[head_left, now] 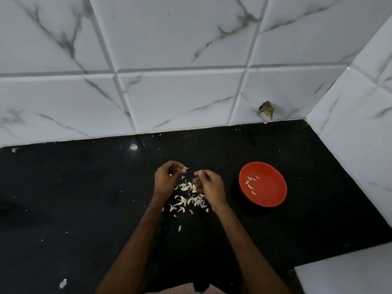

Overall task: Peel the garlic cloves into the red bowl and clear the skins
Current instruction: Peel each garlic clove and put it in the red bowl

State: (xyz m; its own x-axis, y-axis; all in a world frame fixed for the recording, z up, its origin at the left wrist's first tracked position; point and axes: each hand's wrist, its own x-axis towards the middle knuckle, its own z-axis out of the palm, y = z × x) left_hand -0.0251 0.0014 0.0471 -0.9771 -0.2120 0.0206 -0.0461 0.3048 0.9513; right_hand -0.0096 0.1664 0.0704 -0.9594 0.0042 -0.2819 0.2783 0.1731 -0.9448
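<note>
Above white papery garlic skins (186, 199) on the black counter (84, 187), left hand (166, 180) fingers pinch a pale garlic piece (184, 169); right hand (211, 186) fingers curl, hold unclear.

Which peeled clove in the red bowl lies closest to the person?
The lone clove lowest in the view, in the red bowl. The other cloves lie farther back, grouped toward the bowl's left rim.
</note>
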